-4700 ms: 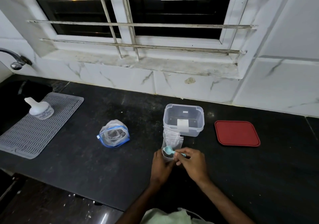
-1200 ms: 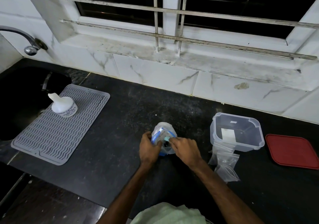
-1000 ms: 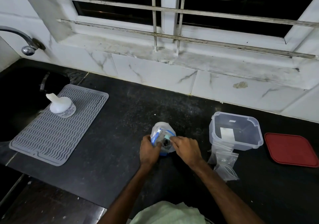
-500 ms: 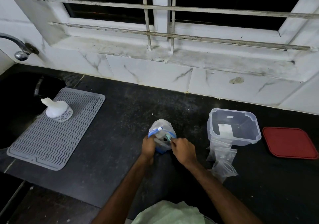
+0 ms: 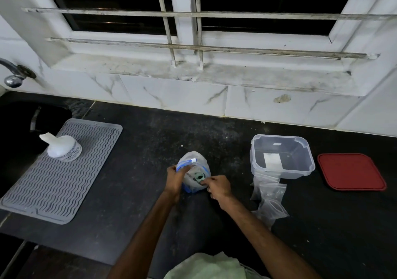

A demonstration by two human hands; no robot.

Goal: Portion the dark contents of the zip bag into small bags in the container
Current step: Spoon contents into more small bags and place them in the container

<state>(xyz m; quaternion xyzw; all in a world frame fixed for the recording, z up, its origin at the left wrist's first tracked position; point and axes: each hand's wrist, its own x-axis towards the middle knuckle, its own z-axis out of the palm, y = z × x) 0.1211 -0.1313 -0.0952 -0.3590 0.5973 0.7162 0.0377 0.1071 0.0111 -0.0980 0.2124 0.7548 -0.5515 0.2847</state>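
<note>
A clear zip bag (image 5: pixel 193 160) with a blue seal stands on the black counter at centre. My left hand (image 5: pixel 175 178) grips its left rim and holds the mouth open. My right hand (image 5: pixel 217 187) pinches the handle of a small teal spoon (image 5: pixel 199 176), whose bowl sits inside the bag's mouth. To the right stands a clear plastic container (image 5: pixel 281 156), open and with a white label on it. Several small clear bags (image 5: pixel 269 197) lie in a loose pile in front of the container.
A red lid (image 5: pixel 351 172) lies flat right of the container. A grey ribbed mat (image 5: pixel 58 169) at the left carries a white bottle (image 5: pixel 61 147). Beyond it are a dark sink (image 5: pixel 19 124) and a tap (image 5: pixel 12 76). A tiled wall and window sill close the back.
My hands left the small bags by the container and went to the zip bag. The left hand took its rim, and the right hand has pushed the spoon deeper into the mouth.
</note>
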